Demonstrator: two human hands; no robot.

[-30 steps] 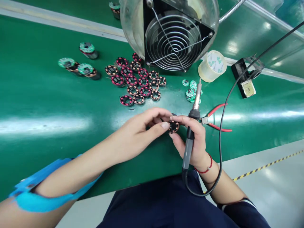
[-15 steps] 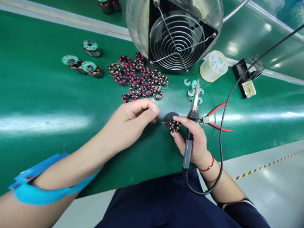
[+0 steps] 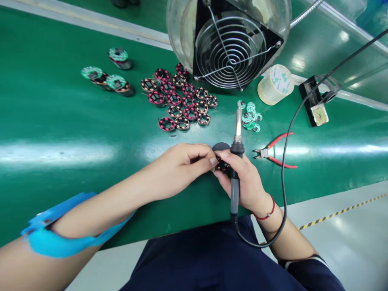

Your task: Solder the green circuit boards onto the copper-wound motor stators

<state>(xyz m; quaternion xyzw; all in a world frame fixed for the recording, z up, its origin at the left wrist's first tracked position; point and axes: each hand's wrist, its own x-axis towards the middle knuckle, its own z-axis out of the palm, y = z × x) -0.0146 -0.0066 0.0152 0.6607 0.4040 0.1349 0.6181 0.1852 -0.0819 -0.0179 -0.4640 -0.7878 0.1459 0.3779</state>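
My right hand (image 3: pixel 247 182) holds a small copper-wound motor stator (image 3: pixel 222 165) between thumb and forefinger. The same hand keeps a soldering iron (image 3: pixel 235 194) with a grey and black handle across its fingers, metal tip pointing away from me. My left hand (image 3: pixel 184 169) is closed in a pinch at the stator's left edge, its fingertips against those of the right hand; what lies in the pinch is hidden. Just behind the stator is a black round disc (image 3: pixel 221 146), partly covered by my fingers.
Several wound stators (image 3: pixel 172 99) stand grouped ahead, with small green circuit boards (image 3: pixel 250 117) to their right. Red-handled cutters (image 3: pixel 274 151) lie at the right. Behind are a caged fan (image 3: pixel 232 52), a tape roll (image 3: pixel 275 85) and an iron stand (image 3: pixel 313 101). Board-topped stators (image 3: pixel 117 83) stand left.
My left hand has come right and down to meet the stator, where a thin wire stuck out before. The soldering iron has swung a little left with my right hand.
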